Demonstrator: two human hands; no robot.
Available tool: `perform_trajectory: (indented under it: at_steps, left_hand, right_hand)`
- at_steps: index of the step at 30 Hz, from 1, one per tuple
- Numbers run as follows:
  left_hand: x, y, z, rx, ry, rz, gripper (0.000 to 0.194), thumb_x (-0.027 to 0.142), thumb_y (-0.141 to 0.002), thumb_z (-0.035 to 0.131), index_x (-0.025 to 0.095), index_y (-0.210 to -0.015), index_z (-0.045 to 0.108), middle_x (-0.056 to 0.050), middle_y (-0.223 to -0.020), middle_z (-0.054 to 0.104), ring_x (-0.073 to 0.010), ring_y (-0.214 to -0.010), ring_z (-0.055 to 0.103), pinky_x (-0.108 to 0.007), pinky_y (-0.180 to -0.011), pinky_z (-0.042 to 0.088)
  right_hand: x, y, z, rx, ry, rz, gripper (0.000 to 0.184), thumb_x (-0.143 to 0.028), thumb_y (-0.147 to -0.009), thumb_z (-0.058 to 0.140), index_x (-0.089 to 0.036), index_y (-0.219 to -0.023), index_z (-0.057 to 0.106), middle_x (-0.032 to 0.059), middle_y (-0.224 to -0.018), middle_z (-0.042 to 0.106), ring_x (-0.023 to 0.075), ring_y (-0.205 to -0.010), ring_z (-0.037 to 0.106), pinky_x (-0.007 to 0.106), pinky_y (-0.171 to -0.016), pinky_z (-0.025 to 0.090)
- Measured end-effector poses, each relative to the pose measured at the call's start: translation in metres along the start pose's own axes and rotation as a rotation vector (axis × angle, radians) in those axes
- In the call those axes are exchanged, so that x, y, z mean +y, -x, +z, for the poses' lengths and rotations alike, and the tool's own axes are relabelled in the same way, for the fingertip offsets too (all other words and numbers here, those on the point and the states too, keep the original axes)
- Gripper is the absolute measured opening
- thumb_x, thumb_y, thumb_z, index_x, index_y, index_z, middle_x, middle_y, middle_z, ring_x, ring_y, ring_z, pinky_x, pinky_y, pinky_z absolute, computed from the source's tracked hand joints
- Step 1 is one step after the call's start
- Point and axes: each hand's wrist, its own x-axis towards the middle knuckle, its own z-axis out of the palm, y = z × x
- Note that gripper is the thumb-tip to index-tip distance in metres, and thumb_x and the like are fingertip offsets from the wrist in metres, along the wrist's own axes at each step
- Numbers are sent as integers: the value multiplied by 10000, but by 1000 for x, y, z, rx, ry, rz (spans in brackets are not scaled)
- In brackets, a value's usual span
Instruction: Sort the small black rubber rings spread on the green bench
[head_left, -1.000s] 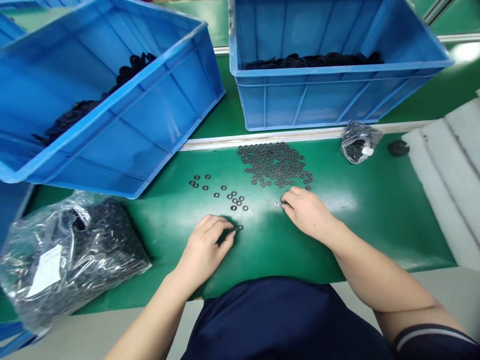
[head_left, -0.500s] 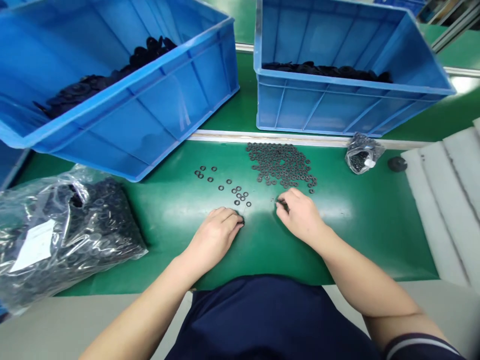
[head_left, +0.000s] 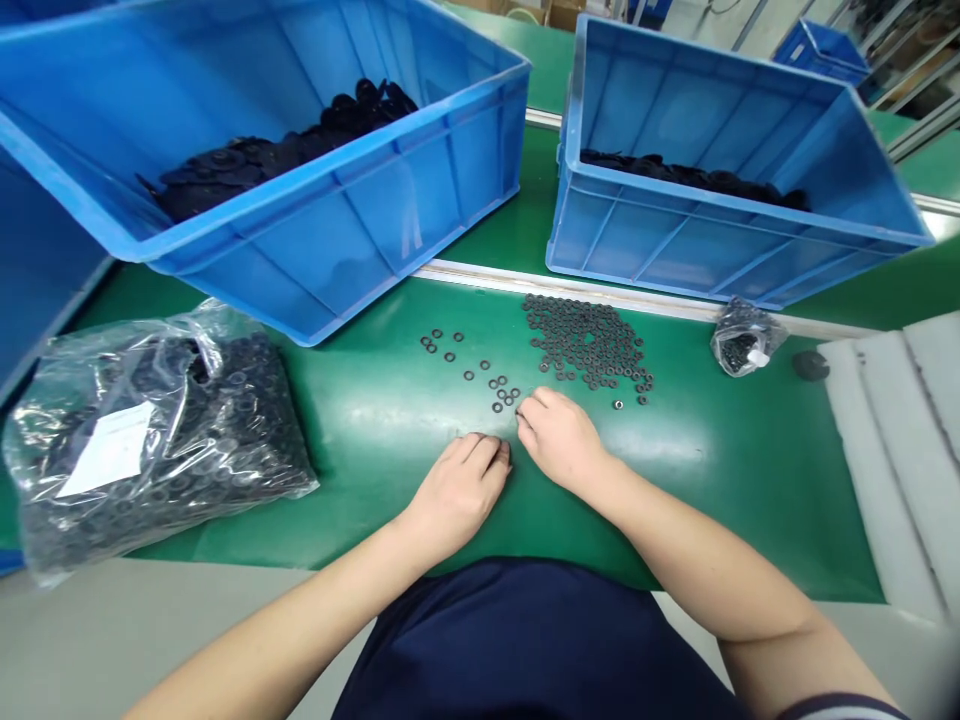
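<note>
My left hand (head_left: 466, 487) rests low over the green table, its fingers pressed together; whatever is between the fingertips is hidden. Just to its right and a little farther off, my right hand (head_left: 559, 437) has its thumb and index finger pinched on a small black ring at the edge of a loose group. Several black rings (head_left: 497, 407) of that group lie scattered beyond and left of the hands. A dense patch of similar rings (head_left: 581, 340) spreads behind my right hand. One ring with a shiny centre (head_left: 618, 405) lies apart, right of that hand.
Two blue crates (head_left: 337, 230) (head_left: 720, 235) holding dark flat parts stand at the back. A large clear bag of black rings (head_left: 247, 440) lies left. At right are a small bag (head_left: 742, 345), a dark round piece (head_left: 811, 366) and white foam blocks (head_left: 862, 450).
My right hand has moved left, from near the ring patch to the loose rings beside my left hand. The ring seen at my left fingertips is now hidden. The camera view has shifted.
</note>
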Motion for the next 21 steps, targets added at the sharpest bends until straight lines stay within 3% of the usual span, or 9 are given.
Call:
perform_trajectory:
  at_steps: [3, 7, 11, 13, 18, 21]
  left_hand:
    - [2, 1, 0, 8, 5, -11, 157, 116, -972, 518, 88, -1020, 665, -122, -934, 640, -226, -834, 551, -369, -718, 503]
    - [4, 2, -1, 0, -19, -18, 162, 144, -972, 535, 66, -1048, 655, -144, -973, 647, -247, -877, 562, -383, -728, 511]
    - [8, 3, -2, -28, -74, -9, 216, 150, -967, 539, 62, -1140, 633, -143, -980, 647, -252, -861, 568, -382, -706, 496]
    - [10, 3, -3, -51, -87, -9, 204, 150, -967, 530, 86, -1124, 643, -130, -963, 642, -243, -833, 563, -375, -696, 484]
    - [12, 0, -7, -92, -95, 8, 172, 139, -962, 512, 135, -879, 663, -102, -867, 609, -230, -784, 533, -361, -674, 448]
    - [15, 0, -10, -92, -129, -21, 167, 174, -961, 538, 137, -868, 672, -101, -844, 605, -244, -788, 531, -386, -696, 433]
  right_hand:
    - [-5, 3, 2, -21, 43, 16, 245, -175, -1015, 446, -172, -1016, 691, 110, -1009, 632, 220, -920, 583, 318, -821, 468]
    - [-10, 11, 8, -5, 77, -4, 326, -161, -1022, 416, -147, -1257, 642, 141, -1126, 626, 243, -974, 575, 344, -831, 490]
    - [-13, 19, 11, -7, 138, -67, 399, -156, -1027, 384, -106, -1379, 564, 167, -1176, 615, 275, -1020, 538, 386, -815, 505]
    - [-16, 20, 9, -20, 148, -91, 390, -136, -1022, 369, -91, -1342, 587, 177, -1143, 617, 283, -1015, 526, 397, -786, 506]
    - [-31, 13, 3, -59, 142, -168, 295, -96, -978, 424, -70, -985, 718, 198, -1021, 621, 304, -994, 534, 414, -754, 494]
    - [-31, 7, 3, -34, 126, -182, 272, -99, -968, 446, -73, -975, 717, 200, -1000, 631, 302, -980, 543, 410, -741, 498]
